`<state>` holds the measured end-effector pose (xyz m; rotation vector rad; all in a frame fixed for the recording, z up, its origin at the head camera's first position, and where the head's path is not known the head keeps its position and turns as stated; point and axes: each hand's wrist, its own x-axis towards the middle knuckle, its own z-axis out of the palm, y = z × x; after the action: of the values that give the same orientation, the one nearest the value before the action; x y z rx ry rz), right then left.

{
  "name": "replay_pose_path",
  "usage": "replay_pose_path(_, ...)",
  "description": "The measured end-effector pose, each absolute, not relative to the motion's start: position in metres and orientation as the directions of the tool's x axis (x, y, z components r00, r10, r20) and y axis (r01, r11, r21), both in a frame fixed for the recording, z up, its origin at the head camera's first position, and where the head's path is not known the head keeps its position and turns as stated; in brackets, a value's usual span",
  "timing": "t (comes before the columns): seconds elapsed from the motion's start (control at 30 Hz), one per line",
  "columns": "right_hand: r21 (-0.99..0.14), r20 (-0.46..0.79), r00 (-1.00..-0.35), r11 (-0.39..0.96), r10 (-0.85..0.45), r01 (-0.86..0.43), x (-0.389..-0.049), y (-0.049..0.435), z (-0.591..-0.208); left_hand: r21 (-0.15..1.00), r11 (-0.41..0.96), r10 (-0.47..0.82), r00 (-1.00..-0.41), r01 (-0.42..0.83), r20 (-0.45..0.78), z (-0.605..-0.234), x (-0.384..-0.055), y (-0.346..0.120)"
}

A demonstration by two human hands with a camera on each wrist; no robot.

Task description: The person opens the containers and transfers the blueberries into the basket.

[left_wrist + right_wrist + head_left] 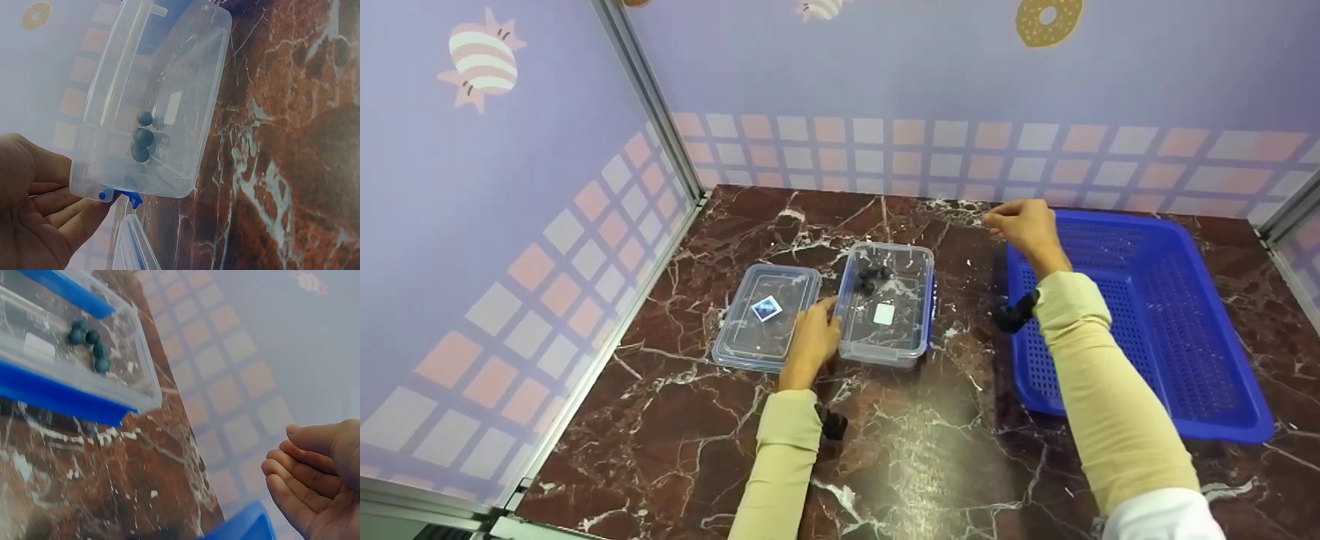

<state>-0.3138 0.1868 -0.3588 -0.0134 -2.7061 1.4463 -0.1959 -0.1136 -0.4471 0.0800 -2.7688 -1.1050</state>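
Observation:
A clear plastic food box [916, 300] stands uncovered on the table with several small dark round balls [92, 337] in its far half and a white square label on its bottom. My left hand [816, 334] touches the box's left side, its fingers against the wall by a blue clasp [130, 198]. Beside it on the left lies the clear lid [742, 322] with a blue diamond sticker, partly behind that hand. Above the left far corner of a blue perforated basket [1192, 255] is my right hand [1027, 225], fingers loosely bent, nothing visible in them.
The basket fills the right side of the dark red marbled table [660, 442]. Patterned panels [930, 67] rise along the back and sides. A blue flap [56, 396] runs along the box's right side. Small pale bits lie scattered near the box.

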Motion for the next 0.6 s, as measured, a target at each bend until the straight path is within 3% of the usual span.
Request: replay_pose_path(0.6, -0.779, 0.028, -0.997, 0.624, -0.065, -0.063, -0.314, 0.126, -0.379, 0.679, 0.734, -0.119, -0.983, 0.010, 0.143, -0.450, -0.197, -0.114)
